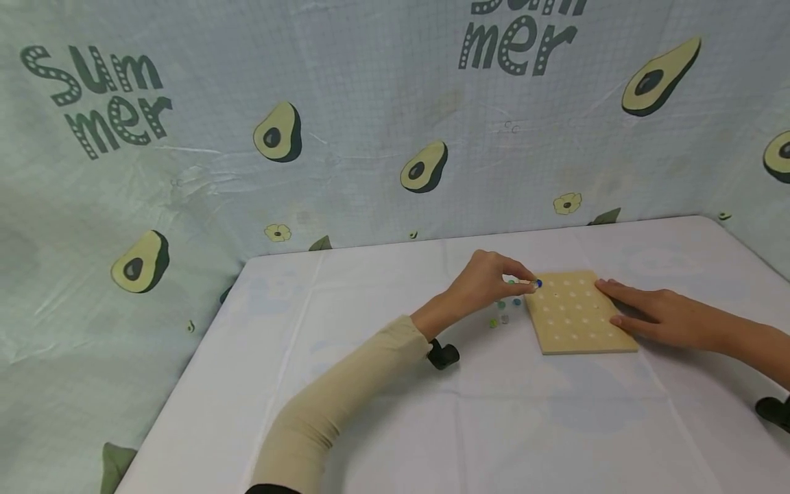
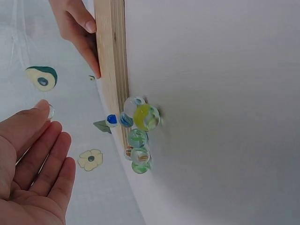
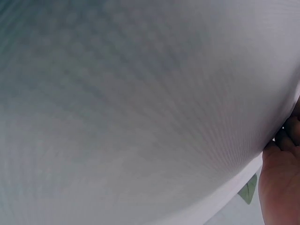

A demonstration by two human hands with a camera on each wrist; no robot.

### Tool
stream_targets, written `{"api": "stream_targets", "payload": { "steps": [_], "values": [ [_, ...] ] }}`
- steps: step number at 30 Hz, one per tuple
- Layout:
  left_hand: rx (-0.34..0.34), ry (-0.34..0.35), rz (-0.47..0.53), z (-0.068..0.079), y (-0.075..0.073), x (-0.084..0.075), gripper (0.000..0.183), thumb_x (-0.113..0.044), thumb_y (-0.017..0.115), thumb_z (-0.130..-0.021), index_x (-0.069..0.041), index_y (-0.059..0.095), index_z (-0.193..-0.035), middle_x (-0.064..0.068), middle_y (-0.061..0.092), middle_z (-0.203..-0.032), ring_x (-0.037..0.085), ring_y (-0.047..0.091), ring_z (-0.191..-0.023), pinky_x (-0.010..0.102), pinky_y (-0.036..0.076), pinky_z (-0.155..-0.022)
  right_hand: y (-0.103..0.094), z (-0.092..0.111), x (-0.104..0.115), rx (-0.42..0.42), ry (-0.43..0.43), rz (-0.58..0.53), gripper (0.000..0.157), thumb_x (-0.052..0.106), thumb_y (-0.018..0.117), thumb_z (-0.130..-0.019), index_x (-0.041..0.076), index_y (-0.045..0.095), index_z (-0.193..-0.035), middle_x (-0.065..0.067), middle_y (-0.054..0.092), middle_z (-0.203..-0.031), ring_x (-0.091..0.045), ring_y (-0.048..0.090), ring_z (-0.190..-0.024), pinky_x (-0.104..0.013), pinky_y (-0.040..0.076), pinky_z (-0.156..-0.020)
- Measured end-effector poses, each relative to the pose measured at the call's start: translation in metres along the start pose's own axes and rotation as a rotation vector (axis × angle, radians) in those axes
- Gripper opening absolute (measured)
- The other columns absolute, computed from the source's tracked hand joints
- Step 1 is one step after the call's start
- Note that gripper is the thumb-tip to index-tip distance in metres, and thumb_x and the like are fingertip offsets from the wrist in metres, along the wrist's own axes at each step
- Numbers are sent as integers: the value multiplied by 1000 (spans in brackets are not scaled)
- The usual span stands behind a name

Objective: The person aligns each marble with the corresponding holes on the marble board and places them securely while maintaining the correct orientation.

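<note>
My left hand [image 1: 489, 280] is over the far left corner of a square wooden board [image 1: 577, 345] with rows of pale round dimples. Between thumb and index finger it pinches a clear marble [image 2: 51, 111]; its other fingers are loosely bent. A blue marble [image 1: 540, 283] sits on the board right by those fingertips. Along the board's left side lie several glass marbles, among them a yellow-green one [image 2: 146, 117] and a green one [image 2: 137, 138]. My right hand [image 1: 669, 317] rests on the board's right edge, fingers and thumb straight and spread apart.
A white cloth covers the table [image 1: 395, 412]. Behind it hangs a pale curtain [image 1: 352, 82] printed with avocados. A black wrist camera [image 1: 443, 355] hangs under the left wrist, close over the cloth. Mostly tablecloth fills the right wrist view.
</note>
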State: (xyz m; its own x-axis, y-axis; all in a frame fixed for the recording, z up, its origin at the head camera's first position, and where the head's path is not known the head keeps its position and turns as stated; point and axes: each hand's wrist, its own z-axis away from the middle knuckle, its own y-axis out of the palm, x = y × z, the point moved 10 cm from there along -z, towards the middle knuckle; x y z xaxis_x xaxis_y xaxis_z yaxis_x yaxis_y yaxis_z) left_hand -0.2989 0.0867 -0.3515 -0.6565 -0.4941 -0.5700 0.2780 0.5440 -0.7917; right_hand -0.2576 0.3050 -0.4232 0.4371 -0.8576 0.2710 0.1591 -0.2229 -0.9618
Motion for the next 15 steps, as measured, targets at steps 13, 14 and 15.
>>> {"api": "stream_targets", "payload": {
  "steps": [13, 14, 15],
  "values": [
    [-35, -1, 14, -3, -2, -4, 21, -26, 76, -93, -14, 80, -111, -5, 78, -107, 3, 67, -109, 17, 51, -92, 1, 0, -1, -2, -8, -10, 72, 44, 59, -103, 10, 32, -160, -27, 42, -153, -46, 50, -133, -61, 46, -97],
    [-39, -4, 15, -3, -3, -4, 22, -26, 76, -93, -14, 80, -111, -5, 78, -107, 3, 67, -109, 17, 50, -92, 1, 0, -1, 0, -6, -13, 72, 44, 59, -103, 10, 32, -160, -27, 42, -153, -46, 49, -134, -62, 46, -97],
    [-43, -10, 18, -3, -3, -4, 22, -26, 76, -93, -14, 80, -111, -5, 78, -107, 3, 66, -110, 15, 49, -91, 2, -1, -2, 2, -4, -17, 72, 45, 58, -103, 10, 31, -160, -27, 42, -154, -47, 49, -134, -62, 45, -97]
  ]
}}
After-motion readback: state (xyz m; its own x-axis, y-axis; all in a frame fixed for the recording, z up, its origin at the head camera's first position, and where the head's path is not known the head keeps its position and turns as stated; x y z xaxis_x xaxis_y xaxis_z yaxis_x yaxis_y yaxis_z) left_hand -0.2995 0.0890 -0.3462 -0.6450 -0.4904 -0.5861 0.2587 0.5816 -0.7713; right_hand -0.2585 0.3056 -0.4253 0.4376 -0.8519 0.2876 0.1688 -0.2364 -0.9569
